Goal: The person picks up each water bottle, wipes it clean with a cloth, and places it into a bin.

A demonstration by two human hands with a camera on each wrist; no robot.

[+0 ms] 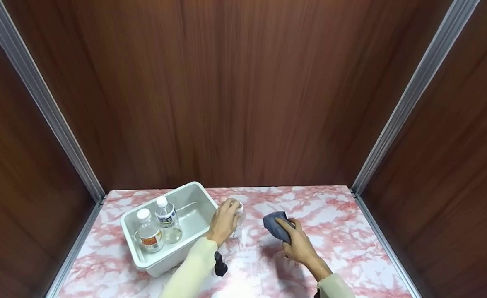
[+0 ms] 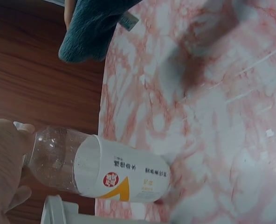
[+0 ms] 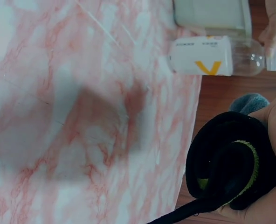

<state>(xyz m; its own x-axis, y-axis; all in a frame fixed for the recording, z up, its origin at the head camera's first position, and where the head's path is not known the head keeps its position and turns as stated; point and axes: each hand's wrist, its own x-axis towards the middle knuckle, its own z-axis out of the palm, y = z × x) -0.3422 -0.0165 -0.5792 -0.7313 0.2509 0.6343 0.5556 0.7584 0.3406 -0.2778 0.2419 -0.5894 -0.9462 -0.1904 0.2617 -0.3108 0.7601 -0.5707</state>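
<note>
At the middle of the table, my left hand [image 1: 223,223] grips a clear plastic bottle [image 2: 124,168] by its white cap. The bottle is upright beside the bin and has a white label with orange print. Whether its base touches the table I cannot tell. To the right, my right hand [image 1: 300,246] holds a bunched blue-grey cloth [image 1: 275,225] above the table. A small pale tag [image 2: 128,21] hangs from that cloth in the left wrist view. In the right wrist view, a black rolled band [image 3: 222,163] with a green edge hides most of the cloth.
A pale grey bin [image 1: 204,198] stands at the left of the pink marbled table [image 1: 330,215]. In it stand two capped bottles, one with a red-orange label [image 1: 150,240] and one with a blue label [image 1: 167,219]. Brown wood panels [image 1: 243,103] enclose the back and sides.
</note>
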